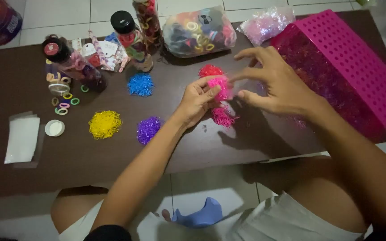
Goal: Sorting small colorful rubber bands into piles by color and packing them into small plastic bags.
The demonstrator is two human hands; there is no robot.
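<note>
Near edge of bench (228,154) is open, room to pass below the yellow pile (105,124) and purple pile (148,129). Far side blocked: jars (74,64), bagged hair ties (199,32). Pink basket (345,71) walls off the right; white packet (22,139) sits at left.

A dark brown desk (32,71) carries small heaps of tiny elastic bands: yellow heap (105,124), purple heap (148,129), blue heap (140,84), red heap (211,70). At right lies a pink perforated basket (349,62); at left, clear sachets (22,139).
</note>
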